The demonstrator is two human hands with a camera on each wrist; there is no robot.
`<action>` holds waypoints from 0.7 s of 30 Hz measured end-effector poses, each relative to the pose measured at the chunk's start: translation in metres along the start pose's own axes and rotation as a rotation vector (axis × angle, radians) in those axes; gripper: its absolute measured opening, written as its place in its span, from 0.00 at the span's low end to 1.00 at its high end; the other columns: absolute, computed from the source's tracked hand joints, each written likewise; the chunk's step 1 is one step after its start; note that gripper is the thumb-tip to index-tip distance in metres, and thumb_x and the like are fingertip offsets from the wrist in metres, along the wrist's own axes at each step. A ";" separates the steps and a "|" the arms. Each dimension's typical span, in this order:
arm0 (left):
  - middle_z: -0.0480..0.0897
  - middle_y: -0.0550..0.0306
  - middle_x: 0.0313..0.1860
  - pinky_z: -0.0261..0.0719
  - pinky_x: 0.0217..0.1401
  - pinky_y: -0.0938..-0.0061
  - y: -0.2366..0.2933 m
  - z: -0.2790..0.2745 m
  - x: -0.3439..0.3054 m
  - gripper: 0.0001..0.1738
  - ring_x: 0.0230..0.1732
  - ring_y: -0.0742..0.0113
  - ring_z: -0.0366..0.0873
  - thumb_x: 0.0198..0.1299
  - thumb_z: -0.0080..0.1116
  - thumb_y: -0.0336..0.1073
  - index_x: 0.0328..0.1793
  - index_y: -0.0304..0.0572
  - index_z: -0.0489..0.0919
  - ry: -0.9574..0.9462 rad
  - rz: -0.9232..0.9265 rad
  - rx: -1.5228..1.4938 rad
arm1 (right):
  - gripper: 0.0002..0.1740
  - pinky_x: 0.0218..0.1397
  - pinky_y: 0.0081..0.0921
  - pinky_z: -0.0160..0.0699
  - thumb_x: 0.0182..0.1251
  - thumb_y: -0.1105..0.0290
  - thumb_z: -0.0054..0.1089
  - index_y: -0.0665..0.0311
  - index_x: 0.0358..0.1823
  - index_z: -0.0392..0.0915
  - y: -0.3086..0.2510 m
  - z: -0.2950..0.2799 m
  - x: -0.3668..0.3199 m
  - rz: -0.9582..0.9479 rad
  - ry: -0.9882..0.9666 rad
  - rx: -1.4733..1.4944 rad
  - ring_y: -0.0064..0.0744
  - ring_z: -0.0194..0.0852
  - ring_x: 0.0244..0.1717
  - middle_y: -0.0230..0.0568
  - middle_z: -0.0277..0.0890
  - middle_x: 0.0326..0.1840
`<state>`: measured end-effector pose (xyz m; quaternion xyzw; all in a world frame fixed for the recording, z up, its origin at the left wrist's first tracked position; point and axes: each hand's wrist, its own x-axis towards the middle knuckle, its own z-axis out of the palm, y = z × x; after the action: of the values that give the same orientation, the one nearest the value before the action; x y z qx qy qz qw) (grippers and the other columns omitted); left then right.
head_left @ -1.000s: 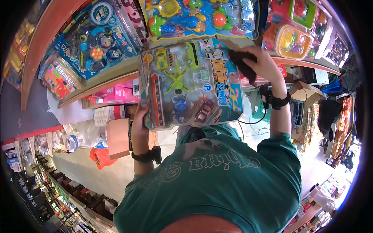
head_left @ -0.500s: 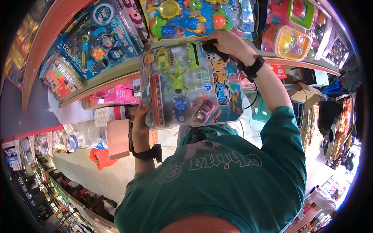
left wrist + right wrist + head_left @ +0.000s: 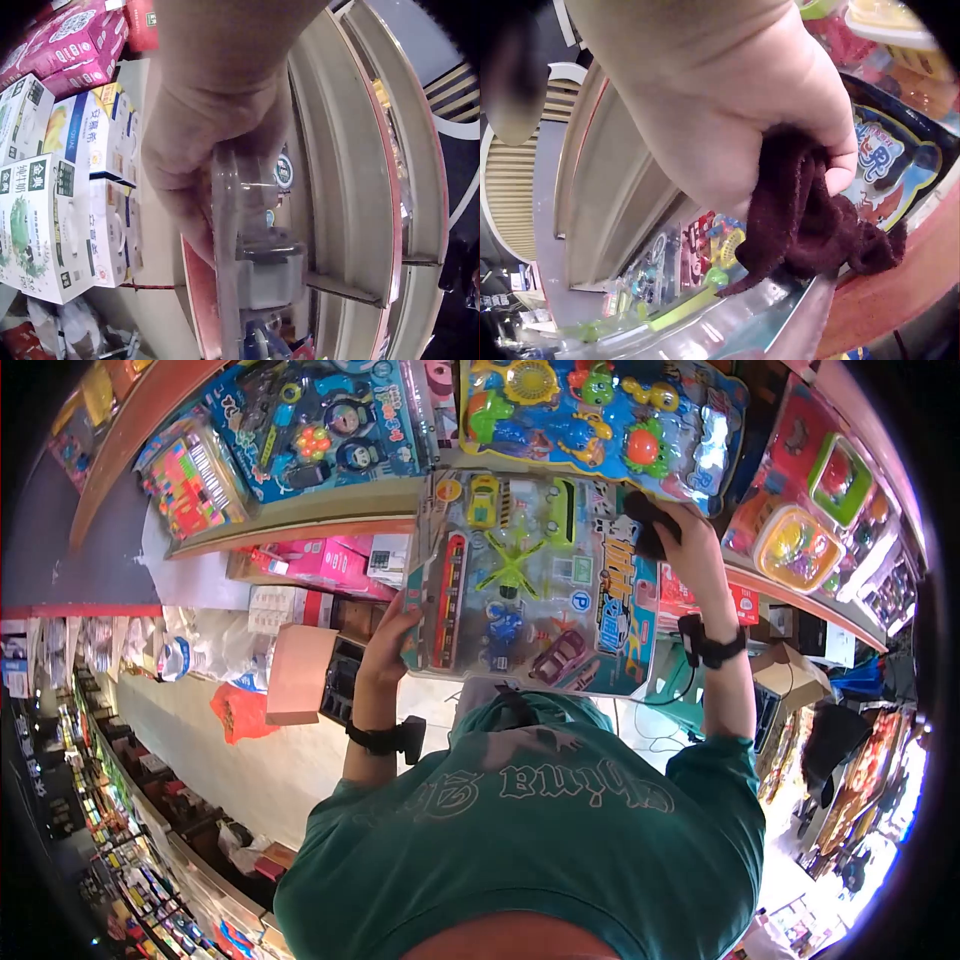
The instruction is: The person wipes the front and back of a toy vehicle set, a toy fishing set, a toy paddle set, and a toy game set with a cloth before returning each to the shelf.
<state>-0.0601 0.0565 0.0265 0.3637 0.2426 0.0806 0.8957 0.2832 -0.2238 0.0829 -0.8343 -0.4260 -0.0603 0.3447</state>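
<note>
A clear-plastic toy package (image 3: pixel 535 585) with small vehicles inside is held tilted in front of the green shirt. My left hand (image 3: pixel 388 642) grips its left edge; in the left wrist view that hand (image 3: pixel 217 142) has its fingers behind the clear plastic edge (image 3: pixel 227 262). My right hand (image 3: pixel 692 545) holds a dark cloth (image 3: pixel 652 520) at the package's upper right corner. In the right wrist view the cloth (image 3: pixel 802 210) is dark maroon and bunched in the curled fingers of the hand (image 3: pixel 727 112), against the package edge.
Toy sets in blue packaging (image 3: pixel 600 425) lie on the shelf behind the package. More packaged toys (image 3: pixel 815 490) stand at the right. Pink boxes (image 3: pixel 330 563) sit on a lower shelf, and an open carton (image 3: pixel 300 675) stands at the left. White drink boxes (image 3: pixel 45 225) show in the left wrist view.
The right hand with the cloth went left along the package's top edge, then back to its upper right corner. The head view has shifted, so the package appears farther right. The left hand keeps its grip.
</note>
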 end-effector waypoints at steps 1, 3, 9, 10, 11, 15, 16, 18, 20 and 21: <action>0.74 0.53 0.62 0.76 0.61 0.68 0.000 0.002 -0.001 0.33 0.60 0.62 0.75 0.62 0.51 0.29 0.75 0.40 0.59 0.028 0.007 0.011 | 0.18 0.50 0.39 0.75 0.58 0.77 0.60 0.66 0.51 0.79 -0.005 -0.005 -0.008 0.045 -0.031 0.009 0.57 0.76 0.47 0.54 0.77 0.46; 0.74 0.53 0.62 0.75 0.61 0.69 0.000 0.005 -0.001 0.33 0.60 0.63 0.75 0.62 0.51 0.28 0.75 0.40 0.59 0.080 0.015 0.034 | 0.17 0.49 0.39 0.76 0.58 0.78 0.59 0.67 0.50 0.78 -0.015 -0.015 -0.026 0.140 -0.090 0.023 0.57 0.76 0.46 0.54 0.77 0.45; 0.75 0.54 0.61 0.77 0.59 0.70 -0.006 -0.012 0.002 0.33 0.59 0.64 0.76 0.63 0.51 0.28 0.75 0.42 0.60 0.070 0.018 0.021 | 0.16 0.49 0.37 0.76 0.54 0.82 0.59 0.69 0.46 0.78 -0.051 -0.024 -0.077 0.242 -0.175 0.135 0.55 0.78 0.44 0.54 0.77 0.43; 0.75 0.54 0.61 0.78 0.58 0.70 -0.007 -0.014 0.002 0.33 0.58 0.64 0.77 0.63 0.52 0.29 0.75 0.43 0.60 0.067 0.014 0.029 | 0.16 0.49 0.37 0.76 0.53 0.82 0.59 0.69 0.46 0.78 -0.059 -0.027 -0.083 0.270 -0.224 0.146 0.55 0.78 0.44 0.54 0.77 0.42; 0.76 0.54 0.60 0.79 0.57 0.69 -0.006 -0.016 0.003 0.33 0.57 0.64 0.77 0.63 0.52 0.29 0.75 0.43 0.60 0.063 0.009 0.037 | 0.16 0.49 0.38 0.76 0.53 0.80 0.60 0.68 0.46 0.79 -0.064 -0.029 -0.089 0.243 -0.259 0.142 0.56 0.77 0.44 0.54 0.77 0.42; 0.77 0.51 0.59 0.82 0.53 0.67 -0.006 -0.010 0.005 0.33 0.53 0.62 0.80 0.63 0.55 0.32 0.74 0.43 0.59 0.046 -0.001 0.020 | 0.16 0.48 0.40 0.76 0.53 0.77 0.62 0.69 0.46 0.78 -0.075 -0.039 -0.105 0.266 -0.416 0.114 0.55 0.77 0.44 0.53 0.77 0.41; 0.77 0.50 0.59 0.83 0.53 0.66 -0.005 -0.007 0.005 0.33 0.52 0.61 0.81 0.63 0.56 0.33 0.74 0.42 0.59 0.037 0.010 0.021 | 0.16 0.49 0.38 0.76 0.53 0.78 0.62 0.70 0.46 0.78 -0.076 -0.045 -0.104 0.257 -0.478 0.118 0.53 0.78 0.44 0.52 0.77 0.41; 0.76 0.51 0.60 0.81 0.56 0.65 -0.003 -0.005 0.005 0.33 0.55 0.60 0.79 0.64 0.56 0.34 0.74 0.42 0.59 0.017 0.011 0.024 | 0.16 0.49 0.37 0.76 0.54 0.78 0.62 0.70 0.47 0.78 -0.074 -0.053 -0.104 0.273 -0.505 0.160 0.52 0.79 0.44 0.51 0.77 0.41; 0.76 0.52 0.61 0.80 0.58 0.64 -0.003 -0.001 0.004 0.32 0.57 0.60 0.78 0.65 0.55 0.34 0.74 0.42 0.59 -0.008 0.011 0.004 | 0.16 0.46 0.37 0.76 0.55 0.76 0.62 0.70 0.47 0.78 -0.067 -0.058 -0.104 0.331 -0.436 0.232 0.53 0.79 0.42 0.52 0.77 0.41; 0.75 0.51 0.61 0.80 0.58 0.64 -0.004 0.001 0.004 0.32 0.57 0.60 0.78 0.64 0.54 0.33 0.74 0.42 0.59 0.011 0.011 -0.008 | 0.16 0.45 0.34 0.77 0.56 0.77 0.61 0.70 0.47 0.77 -0.067 -0.056 -0.103 0.407 -0.313 0.317 0.51 0.79 0.41 0.52 0.77 0.40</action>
<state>-0.0562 0.0542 0.0226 0.3609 0.2453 0.0888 0.8954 0.1787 -0.3010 0.1193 -0.8376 -0.3019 0.2068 0.4056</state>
